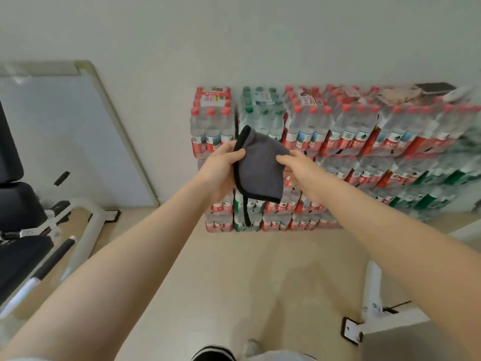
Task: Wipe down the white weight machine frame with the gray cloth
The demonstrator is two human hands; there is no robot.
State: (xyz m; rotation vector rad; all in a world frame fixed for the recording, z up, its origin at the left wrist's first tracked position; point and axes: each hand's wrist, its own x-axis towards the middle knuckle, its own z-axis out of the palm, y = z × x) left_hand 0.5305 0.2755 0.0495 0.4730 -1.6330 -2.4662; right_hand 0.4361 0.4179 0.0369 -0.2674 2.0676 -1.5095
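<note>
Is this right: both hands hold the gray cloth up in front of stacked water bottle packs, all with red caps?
Not all red. The head view shows both hands, left and right, holding the gray cloth before the bottle packs, but some packs have green caps.

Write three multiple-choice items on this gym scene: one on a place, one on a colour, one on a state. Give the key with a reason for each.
1. Where are the stacked packs of water bottles?
A. against the far wall
B. on the bench seat
C. on top of the whiteboard

2. What colour is the edging of the gray cloth?
A. white
B. black
C. red

3. How is the cloth held?
A. it lies on the floor
B. it hangs over the white frame
C. both hands hold it up in the air

Key: 1 A, the packs stand on the floor along the wall. 2 B, a black border runs round the cloth. 3 C, the left hand grips one side and the right hand holds the other.
</note>
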